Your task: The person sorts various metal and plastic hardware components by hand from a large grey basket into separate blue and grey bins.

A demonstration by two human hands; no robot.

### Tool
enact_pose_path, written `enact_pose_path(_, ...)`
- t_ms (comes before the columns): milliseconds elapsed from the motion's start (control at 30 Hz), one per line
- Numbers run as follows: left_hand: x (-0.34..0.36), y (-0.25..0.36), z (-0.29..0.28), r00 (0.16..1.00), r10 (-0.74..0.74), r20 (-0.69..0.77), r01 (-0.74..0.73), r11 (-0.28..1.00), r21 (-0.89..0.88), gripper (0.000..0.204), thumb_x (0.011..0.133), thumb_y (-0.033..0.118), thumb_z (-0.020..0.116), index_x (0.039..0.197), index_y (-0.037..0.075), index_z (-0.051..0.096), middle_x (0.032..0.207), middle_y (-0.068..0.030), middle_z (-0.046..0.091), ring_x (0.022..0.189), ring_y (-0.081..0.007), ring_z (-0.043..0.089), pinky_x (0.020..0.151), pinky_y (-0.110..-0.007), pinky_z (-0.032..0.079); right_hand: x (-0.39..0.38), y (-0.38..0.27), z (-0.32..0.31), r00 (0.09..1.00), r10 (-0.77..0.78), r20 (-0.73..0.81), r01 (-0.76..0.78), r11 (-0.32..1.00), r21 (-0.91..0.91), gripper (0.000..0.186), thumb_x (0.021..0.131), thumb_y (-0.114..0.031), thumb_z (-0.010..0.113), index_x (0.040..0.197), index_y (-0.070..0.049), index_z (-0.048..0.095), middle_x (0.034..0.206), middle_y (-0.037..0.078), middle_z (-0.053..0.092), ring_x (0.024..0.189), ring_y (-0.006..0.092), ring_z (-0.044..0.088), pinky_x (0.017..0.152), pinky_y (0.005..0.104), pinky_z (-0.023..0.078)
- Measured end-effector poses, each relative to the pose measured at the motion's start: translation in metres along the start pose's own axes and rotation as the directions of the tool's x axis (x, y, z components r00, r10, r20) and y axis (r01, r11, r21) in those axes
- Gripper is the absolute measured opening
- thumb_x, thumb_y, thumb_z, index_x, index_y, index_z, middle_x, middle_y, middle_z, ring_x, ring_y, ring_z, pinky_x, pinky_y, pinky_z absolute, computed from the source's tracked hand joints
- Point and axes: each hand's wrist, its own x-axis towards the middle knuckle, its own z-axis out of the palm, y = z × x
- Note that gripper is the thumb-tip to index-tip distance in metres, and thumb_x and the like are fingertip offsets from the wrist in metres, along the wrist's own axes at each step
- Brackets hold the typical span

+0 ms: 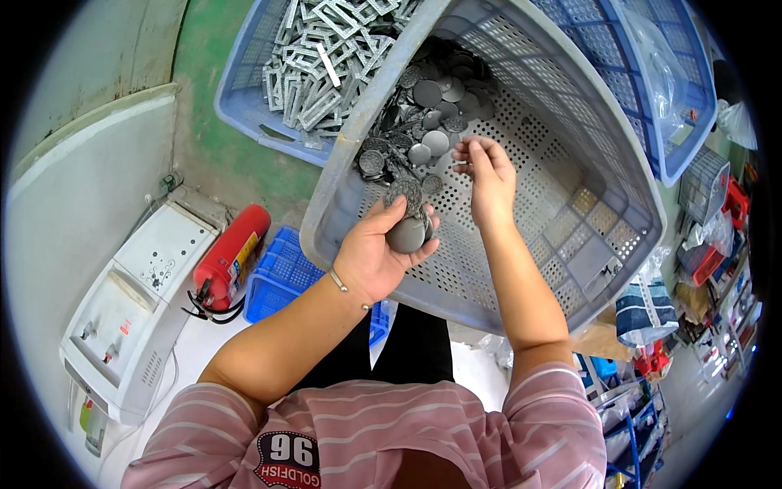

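A large grey plastic basket point(562, 269) stands before me, with a heap of dark grey metal discs point(436, 143) along its left side. Some discs are smooth-faced, others look patterned. My left hand point(379, 253) is shut on several metal discs point(407, 235), cupped over the near left part of the basket; a smooth one faces up. A bangle circles that wrist. My right hand point(489, 171) hovers at the right edge of the heap, fingers loosely bent and apart, with nothing visible between them.
Behind on the left, a blue crate point(236, 106) holds rectangular metal frames point(326, 61). Another blue crate point(692, 155) stands at the far right. On my left are a red fire extinguisher point(232, 253), a white water dispenser point(134, 301) and a small blue basket point(281, 273).
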Motion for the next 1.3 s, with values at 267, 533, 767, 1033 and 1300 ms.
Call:
enact_pose_path(267, -0.001, -0.012, 0.003, 0.998, 0.029, -0.058, -0.019, 0.986, 0.168, 0.022, 0.089, 0.018, 0.046, 0.110, 0.011, 0.045, 0.099, -0.0053, 0.055, 0.091, -0.0185, 0.056, 0.073, -0.035, 0.050, 0.073, 0.096, -0.002, 0.943, -0.212, -0.258, -0.048, 0.680, -0.732, 0.069, 0.064, -0.025, 0.075, 0.119, -0.002, 0.039, 0.116, 0.020, 0.039, 0.110, 0.0340, 0.039, 0.093, 0.0378, 0.034)
enact_pose_path(533, -0.007, -0.008, 0.006, 0.995, 0.034, -0.093, -0.012, 0.974, 0.225, 0.026, 0.087, 0.014, 0.048, 0.113, 0.010, 0.045, 0.100, -0.0054, 0.055, 0.091, -0.0172, 0.055, 0.071, -0.033, 0.050, 0.094, 0.087, -0.024, 0.991, -0.017, -0.135, -0.070, 0.788, -0.612, 0.018, 0.064, -0.004, 0.061, 0.081, 0.000, 0.054, 0.088, 0.017, 0.055, 0.084, 0.0314, 0.053, 0.074, 0.0356, 0.043)
enact_pose_path(767, -0.004, -0.008, 0.007, 0.996, 0.053, -0.066, -0.038, 0.978, 0.203, 0.026, 0.087, 0.013, 0.047, 0.113, 0.010, 0.043, 0.101, -0.0058, 0.055, 0.092, -0.0173, 0.055, 0.075, -0.034, 0.049, 0.045, 0.087, -0.001, 0.837, -0.194, 0.511, 0.542, 0.413, -0.732, 0.024, 0.060, 0.003, 0.056, 0.084, -0.001, 0.057, 0.106, 0.014, 0.052, 0.096, 0.0312, 0.050, 0.084, 0.0369, 0.042)
enact_pose_path(1033, -0.004, -0.011, 0.012, 0.972, 0.147, -0.181, -0.097, 0.961, 0.258, 0.026, 0.087, 0.012, 0.048, 0.112, 0.009, 0.043, 0.101, -0.0063, 0.055, 0.094, -0.0186, 0.054, 0.077, -0.036, 0.047, 0.025, 0.090, 0.021, 0.952, -0.161, 0.262, 0.301, 0.654, -0.694, 0.022, 0.062, 0.000, 0.063, 0.083, -0.003, 0.060, 0.088, 0.014, 0.059, 0.082, 0.0293, 0.056, 0.069, 0.0359, 0.045)
enact_pose_path(1300, 0.012, -0.059, 0.033, 0.595, 0.615, 0.517, -0.467, -0.259, 0.845, 0.051, 0.084, 0.016, 0.050, 0.129, 0.001, 0.032, 0.127, -0.0189, 0.039, 0.119, -0.0309, 0.036, 0.100, -0.038, 0.027, -0.060, -0.013, -0.009, 0.851, 0.260, 0.455, -0.490, 0.704, 0.514, 0.035, 0.085, -0.031, 0.053, 0.109, -0.005, 0.052, 0.109, 0.012, 0.052, 0.104, 0.0254, 0.050, 0.086, 0.0435, 0.043)
